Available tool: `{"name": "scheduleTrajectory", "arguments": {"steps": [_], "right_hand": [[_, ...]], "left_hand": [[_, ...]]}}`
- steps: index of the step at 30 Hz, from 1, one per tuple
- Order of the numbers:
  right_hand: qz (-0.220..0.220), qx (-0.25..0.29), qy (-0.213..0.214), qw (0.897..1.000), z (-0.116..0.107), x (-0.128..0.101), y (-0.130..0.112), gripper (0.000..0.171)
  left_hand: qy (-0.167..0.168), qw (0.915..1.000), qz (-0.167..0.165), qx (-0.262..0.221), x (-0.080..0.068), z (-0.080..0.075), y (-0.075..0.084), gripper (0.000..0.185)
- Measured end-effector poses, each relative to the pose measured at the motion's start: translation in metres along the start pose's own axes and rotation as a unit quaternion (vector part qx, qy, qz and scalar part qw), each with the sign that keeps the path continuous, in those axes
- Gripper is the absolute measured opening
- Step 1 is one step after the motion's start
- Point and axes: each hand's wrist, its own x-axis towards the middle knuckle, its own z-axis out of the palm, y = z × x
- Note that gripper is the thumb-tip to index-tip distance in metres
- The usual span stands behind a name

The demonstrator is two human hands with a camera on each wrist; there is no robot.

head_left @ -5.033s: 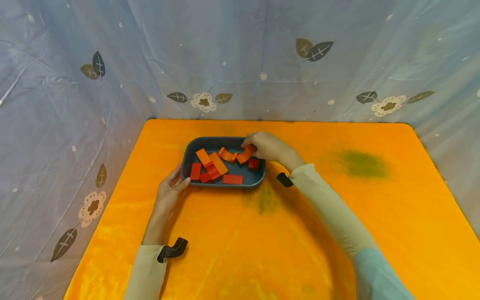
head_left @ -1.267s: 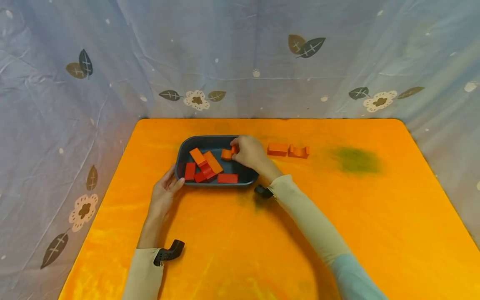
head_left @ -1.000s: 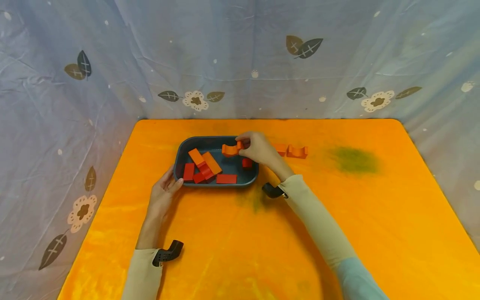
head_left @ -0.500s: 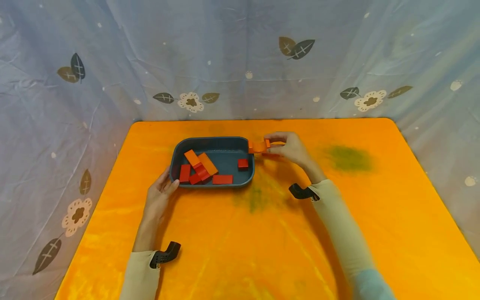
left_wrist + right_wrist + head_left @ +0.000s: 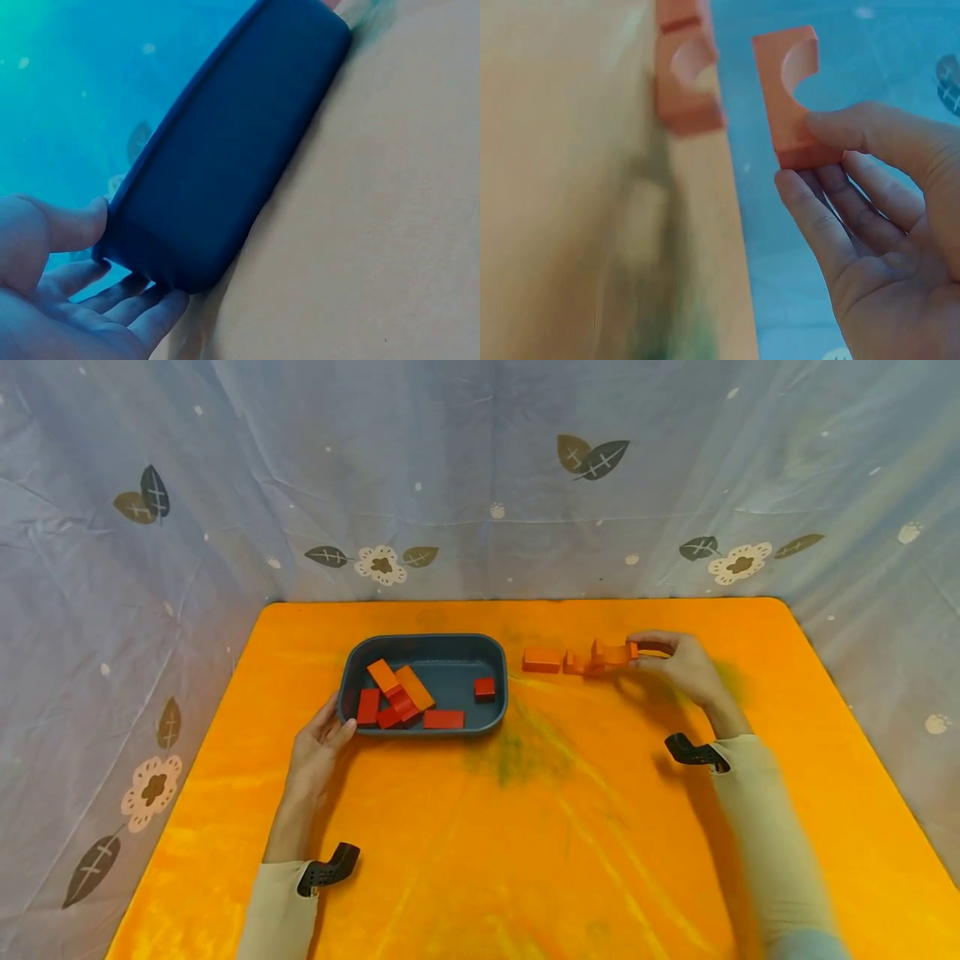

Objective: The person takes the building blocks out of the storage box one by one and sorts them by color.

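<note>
My right hand [image 5: 678, 668] pinches an orange arch block [image 5: 615, 655] by its end, thumb on one face and fingers beneath. In the right wrist view the notched block [image 5: 787, 101] hangs apart from another orange arch block [image 5: 686, 82] on the table. In the head view that standing block [image 5: 573, 663] is partly covered by the held one. An orange rectangular block [image 5: 542, 660] stands to its left. My left hand [image 5: 315, 752] holds the left end of a dark blue-grey tray [image 5: 450, 734], thumb at the rim [image 5: 105, 225] and fingers against the wall.
Inside the tray lie red and orange blocks, several piled at the left, with a red block [image 5: 443, 719] along the front and a small red one [image 5: 484, 688] at the right. An orange cloth covers the table [image 5: 480, 860]; a patterned curtain [image 5: 480, 485] rises behind.
Two orange blocks came out onto the table right of the tray. My right hand then lifted another arch block from the tray and carried it right, over the row. The left hand keeps its hold.
</note>
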Motion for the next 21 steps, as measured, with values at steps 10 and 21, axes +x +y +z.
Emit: {"name": "scheduleTrajectory", "arguments": {"steps": [10,21], "right_hand": [[0.002,-0.011,0.018,1.0,-0.018,-0.005,0.024,0.05],[-0.016,-0.063,0.004,0.998,-0.006,-0.004,0.049,0.043]], "left_hand": [[0.002,1.0,0.008,0.001,0.0,-0.001,-0.002,0.065],[0.007,1.0,-0.001,0.0,0.002,0.001,-0.001,0.063]]}}
